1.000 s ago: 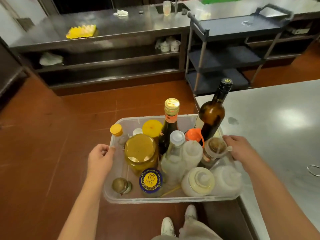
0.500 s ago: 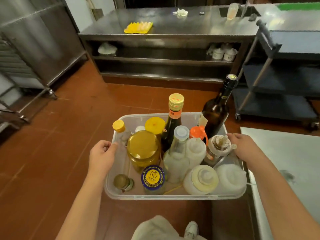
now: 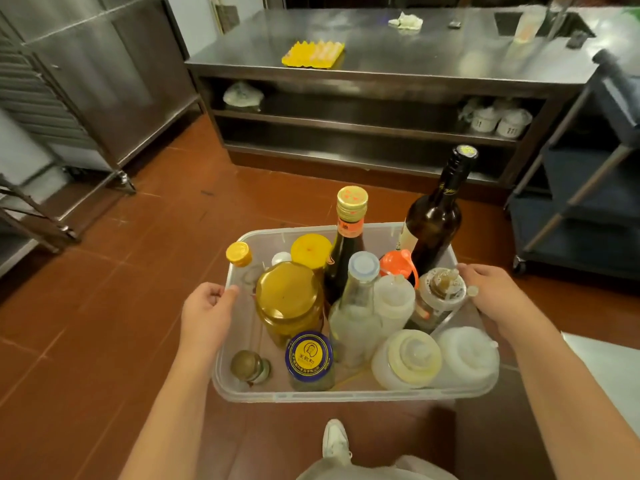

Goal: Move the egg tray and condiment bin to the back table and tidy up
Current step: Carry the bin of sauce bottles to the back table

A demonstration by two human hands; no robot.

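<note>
I carry the clear plastic condiment bin (image 3: 311, 396) in the air above the red tile floor. It holds several bottles and jars, among them a tall dark wine bottle (image 3: 434, 220) and a gold-lidded jar (image 3: 289, 299). My left hand (image 3: 206, 315) grips the bin's left rim. My right hand (image 3: 491, 294) grips its right rim. The yellow egg tray (image 3: 313, 54) lies on the steel back table (image 3: 433, 60) ahead, near that table's left end.
A white cloth (image 3: 406, 21) and a sink (image 3: 540, 24) are on the back table. White bowls (image 3: 498, 121) sit on its shelf. A blue trolley (image 3: 588, 188) stands at right, a steel cabinet (image 3: 114, 74) at left, a steel counter corner (image 3: 609, 368) beside my right arm.
I have turned left and walked away from the steel counter with the bin. The back table and egg tray are nearer and more central. Both hands keep their grip.
</note>
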